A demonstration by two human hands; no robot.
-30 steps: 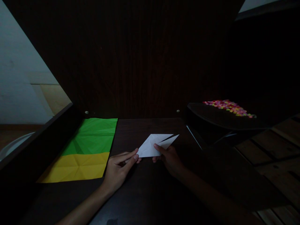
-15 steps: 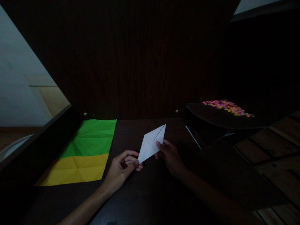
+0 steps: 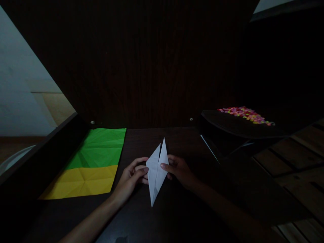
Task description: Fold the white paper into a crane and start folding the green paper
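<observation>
At the centre of the frame, low down, the fold (image 3: pixel 157 172) stands over the dark table (image 3: pixel 177 216): a white paper kite shape, long axis running nearly straight up the frame, one sharp tip pointing down, two split tips pointing up. The left hand (image 3: pixel 131 179) pinches its left edge and the right hand (image 3: pixel 181 170) pinches its right edge, fingers closed on the paper at mid-length, so both hands are equally near and the tips lie free above and below the grip. A green sheet (image 3: pixel 101 146) and a yellow sheet (image 3: pixel 81 182) lie flat at the left; coloured beads (image 3: pixel 244 114) sit at the right.
</observation>
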